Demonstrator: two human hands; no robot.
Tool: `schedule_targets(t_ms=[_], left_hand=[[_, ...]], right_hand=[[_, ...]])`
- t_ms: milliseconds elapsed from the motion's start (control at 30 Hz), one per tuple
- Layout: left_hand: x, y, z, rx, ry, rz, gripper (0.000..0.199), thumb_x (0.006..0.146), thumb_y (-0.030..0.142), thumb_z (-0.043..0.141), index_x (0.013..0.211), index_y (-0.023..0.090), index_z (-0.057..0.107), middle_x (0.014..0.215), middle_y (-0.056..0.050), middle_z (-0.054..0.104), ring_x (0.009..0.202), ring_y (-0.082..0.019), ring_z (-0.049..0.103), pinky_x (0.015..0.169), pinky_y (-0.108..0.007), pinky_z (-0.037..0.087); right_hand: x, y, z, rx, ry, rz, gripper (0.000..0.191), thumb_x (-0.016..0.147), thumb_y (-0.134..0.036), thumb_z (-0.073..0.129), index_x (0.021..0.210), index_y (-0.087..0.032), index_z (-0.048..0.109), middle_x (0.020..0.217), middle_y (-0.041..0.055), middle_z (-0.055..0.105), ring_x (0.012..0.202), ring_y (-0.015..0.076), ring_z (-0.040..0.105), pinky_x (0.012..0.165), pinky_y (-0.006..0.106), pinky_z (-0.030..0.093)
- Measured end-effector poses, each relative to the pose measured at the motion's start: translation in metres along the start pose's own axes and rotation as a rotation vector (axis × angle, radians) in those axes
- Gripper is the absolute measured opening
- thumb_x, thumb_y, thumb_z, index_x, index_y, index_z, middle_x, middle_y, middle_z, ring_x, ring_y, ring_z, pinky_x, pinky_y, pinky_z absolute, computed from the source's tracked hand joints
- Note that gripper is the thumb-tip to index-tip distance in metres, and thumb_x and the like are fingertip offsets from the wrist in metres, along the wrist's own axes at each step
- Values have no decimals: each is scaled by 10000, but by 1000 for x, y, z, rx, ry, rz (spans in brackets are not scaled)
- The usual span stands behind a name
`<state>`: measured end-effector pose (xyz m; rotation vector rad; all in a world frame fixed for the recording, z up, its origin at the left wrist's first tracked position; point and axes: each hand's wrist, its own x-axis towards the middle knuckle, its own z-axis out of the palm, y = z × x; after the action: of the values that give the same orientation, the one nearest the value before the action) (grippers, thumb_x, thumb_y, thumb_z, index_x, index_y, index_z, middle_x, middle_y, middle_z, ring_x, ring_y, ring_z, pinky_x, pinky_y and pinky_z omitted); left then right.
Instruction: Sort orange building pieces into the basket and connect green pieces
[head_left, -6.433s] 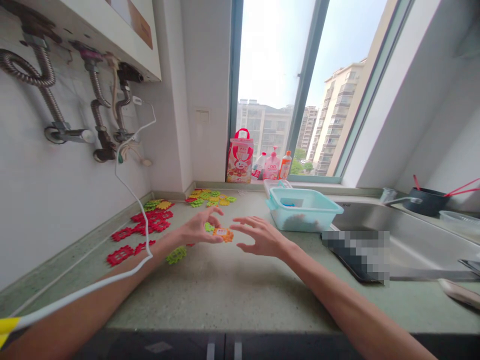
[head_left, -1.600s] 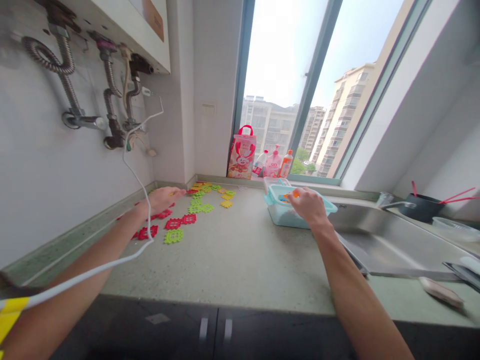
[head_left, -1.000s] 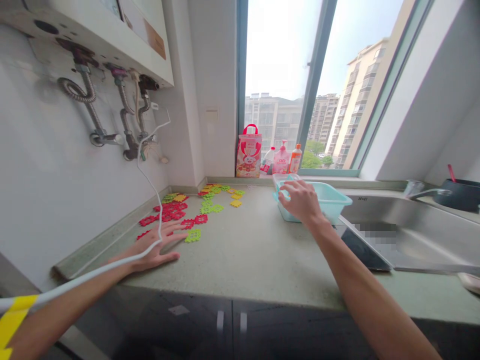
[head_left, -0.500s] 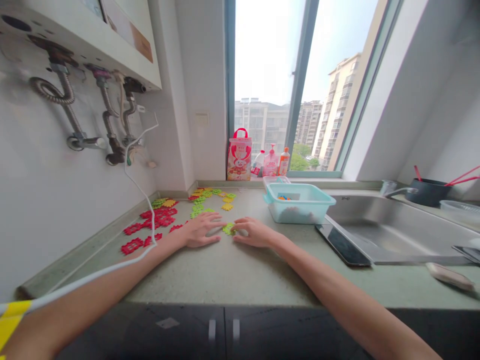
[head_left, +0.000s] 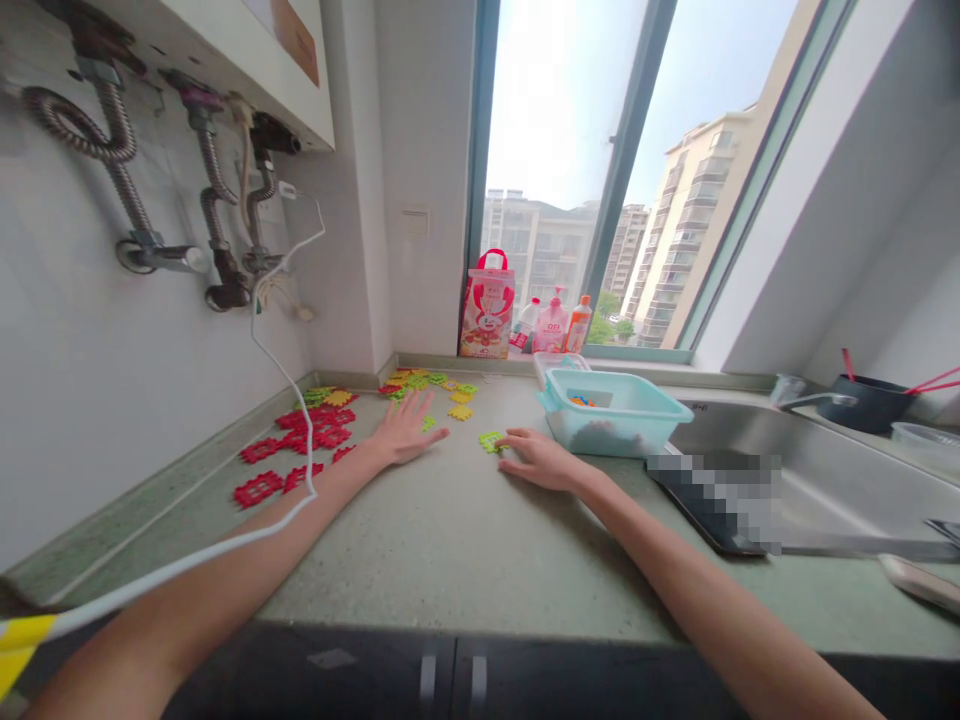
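My left hand [head_left: 405, 432] lies with fingers spread over green pieces at the left-middle of the counter, partly covering them. My right hand [head_left: 538, 458] is by a light green notched piece [head_left: 491, 441], fingertips at its right edge; whether they grip it is unclear. Yellow pieces [head_left: 460, 411] lie beyond, between the hands. Several red pieces [head_left: 259, 489] are spread left of my left forearm, with green and yellow ones behind them. More green and yellow pieces [head_left: 409, 379] lie near the back wall.
A light blue tub [head_left: 619, 432] with small items inside stands right of my right hand. Beyond it are a dark phone [head_left: 705, 505] and a steel sink [head_left: 810, 490]. A white cable [head_left: 308, 440] hangs across my left forearm.
My hands have moved apart: the left toward the green pieces at the left, fingers spreading, the right rightward with the light green piece beside its fingertips. The view has shifted slightly.
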<state>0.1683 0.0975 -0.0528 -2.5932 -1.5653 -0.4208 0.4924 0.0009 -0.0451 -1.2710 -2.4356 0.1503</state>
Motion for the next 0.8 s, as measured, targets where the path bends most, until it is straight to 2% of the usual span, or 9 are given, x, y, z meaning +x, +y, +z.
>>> schedule_targets(t_ms=[100,200,267,300,367,433,500,600,800], left_hand=[[3,-18,1,6,-61,-4,1103,916,894,264,1719,166,58,1753,-175,87,1627,-393,44,1281,-599,69],[7,-46,-12,41,-37,-71,1033,950,854,219,1718,174,94,1754,-183,94,1629,-381,62,1273,-603,96],[7,-70,-25,84,33,-158,940,984,806,211,1699,196,234,1742,-195,188,1609,-393,176,1250,-595,191],[6,-84,-32,114,72,-224,885,997,779,242,1662,205,341,1710,-212,279,1568,-415,279,1217,-588,264],[1,-113,-43,187,121,-382,760,1011,686,364,1538,162,525,1570,-265,463,1413,-462,477,1117,-577,383],[-6,-139,-48,234,114,-514,630,1005,551,477,1441,111,591,1441,-296,547,1279,-470,567,1033,-560,434],[-13,-158,-48,241,87,-585,552,979,445,551,1383,73,609,1374,-303,578,1213,-457,591,985,-541,452],[-18,-172,-43,220,76,-615,529,939,387,613,1342,45,609,1343,-285,607,1194,-428,589,958,-514,467],[-13,-182,-38,185,123,-661,512,919,410,656,1284,51,641,1215,-233,707,1194,-403,597,940,-464,491]], right_hand=[[-1,4,-1,7,-13,0,443,1001,-458,612,1356,-205,692,1433,174,626,1308,313,619,1151,447,466],[-2,5,-2,10,-29,12,456,999,-461,611,1369,-205,683,1474,181,601,1341,321,601,1172,461,452],[-2,6,-2,16,-36,13,465,1001,-468,604,1374,-202,679,1486,185,592,1353,323,594,1180,465,447],[-3,7,-1,19,-39,12,469,1003,-472,600,1377,-200,678,1490,186,588,1357,323,592,1183,465,445],[-3,8,0,26,-39,8,473,1007,-479,594,1382,-203,675,1493,183,586,1359,321,590,1186,468,443],[-3,10,1,33,-29,2,466,1007,-483,594,1380,-217,678,1484,171,595,1349,316,598,1184,470,447],[-4,11,2,39,-17,-10,452,1004,-480,601,1371,-230,683,1464,159,613,1330,312,611,1176,470,456],[-3,11,3,38,-11,-22,441,1002,-473,606,1362,-232,688,1444,155,629,1316,311,618,1167,477,465],[-3,7,1,29,-17,-17,420,999,-445,610,1347,-226,694,1438,162,641,1314,316,620,1160,492,472]])
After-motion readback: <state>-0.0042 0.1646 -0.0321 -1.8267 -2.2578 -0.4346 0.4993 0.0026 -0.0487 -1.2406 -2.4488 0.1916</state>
